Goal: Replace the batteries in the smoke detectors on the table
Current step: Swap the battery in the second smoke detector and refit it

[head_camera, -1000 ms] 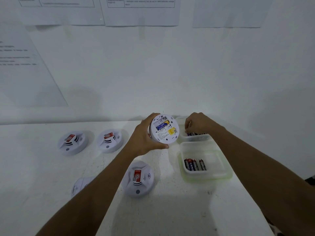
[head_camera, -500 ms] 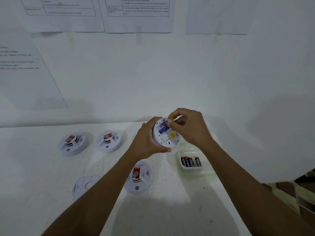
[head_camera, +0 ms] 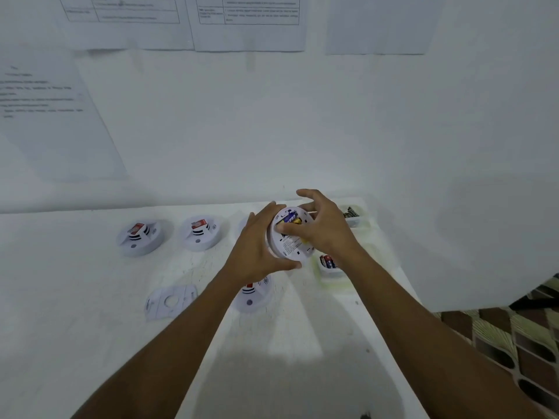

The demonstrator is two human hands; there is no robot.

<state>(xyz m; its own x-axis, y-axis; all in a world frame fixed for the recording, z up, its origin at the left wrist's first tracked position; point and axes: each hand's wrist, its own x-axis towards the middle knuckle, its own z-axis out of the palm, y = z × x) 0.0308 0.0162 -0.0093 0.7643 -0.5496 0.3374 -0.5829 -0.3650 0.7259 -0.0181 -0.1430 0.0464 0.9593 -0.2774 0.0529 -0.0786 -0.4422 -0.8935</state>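
Left hand (head_camera: 257, 246) grips the smoke detector (head_camera: 291, 247) by its left rim; right hand (head_camera: 328, 234) clasps the right, thumb pressing the crosswise battery (head_camera: 292, 219).

The single view comes from a wide-angle camera worn on the person's head; it faces forward and tilts down across the white counter (head_camera: 90, 297) toward the pale wall (head_camera: 272, 131) hung with printed paper sheets (head_camera: 248, 22); the bare left forearm (head_camera: 169, 343) and bare right forearm (head_camera: 423, 328) enter from the lower edge and converge mid-frame, close beneath the lens, at the round white plastic smoke detector (head_camera: 287, 246); the counter's right edge and a strip of brown patterned floor (head_camera: 514, 343) fill the lower right corner.
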